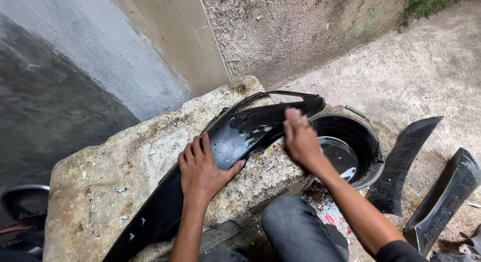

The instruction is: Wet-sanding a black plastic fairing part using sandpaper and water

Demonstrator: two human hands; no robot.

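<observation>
**Wet black panel pinned flat on the stone block**

The left hand (200, 169) is pressing palm-down, fingers spread, on the long glossy black plastic panel (235, 136), holding it against the rough stone slab (100, 192). The right hand (300, 139) is hovering over its upper end, fingers bent, gripping nothing. The panel is looking light, thin, somewhat flexible and slippery when wet; its edges probably give the surest hold. A black water basin (368, 141) is sitting just beside it.

Lower end of the long black panel (155, 212) runs off the bottom edge, its middle hidden under the left hand (200, 171). Right hand (300, 139) is motion-blurred, fingertips unclear, can't tell if they touch the panel. Dark curved object (22, 204) at left edge and black piece (443, 202) at bottom right are cropped; bucket (368, 141) near side hidden by forearm.
</observation>
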